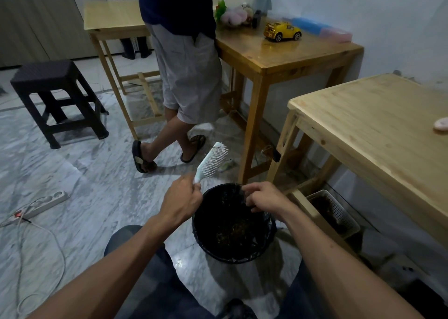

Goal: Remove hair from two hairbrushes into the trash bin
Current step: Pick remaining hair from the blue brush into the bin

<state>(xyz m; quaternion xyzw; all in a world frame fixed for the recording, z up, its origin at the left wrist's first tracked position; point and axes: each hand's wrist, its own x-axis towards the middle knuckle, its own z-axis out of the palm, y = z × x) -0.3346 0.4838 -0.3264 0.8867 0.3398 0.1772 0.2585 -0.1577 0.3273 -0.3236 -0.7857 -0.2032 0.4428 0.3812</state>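
Left hand (180,201) grips the handle of 1 pale blue hairbrush (211,162), fingers curled round it. Brush points up and away, tilted right, white bristles facing right; head sits above and just left of the bin's far rim. No hair visible in the bristles at this size.

Right hand (263,197) hovers over the far right rim of the trash bin (269,224), fingers curled downward with tips drawn together. Whether they pinch hair: cannot tell, dark liner behind them.

Bin is black, lined with a black bag, standing on the marble floor (72,185) between the wearer's knees; brownish debris inside.

Light wood table (363,134) at right, small pink object (441,124) on it. White basket (339,212) beneath. Only 1 brush in view.

Another person (186,64) stands ahead at a darker table (278,54) bearing a yellow toy car (282,31). Black stool (55,95) at left; power strip (46,203) on floor.
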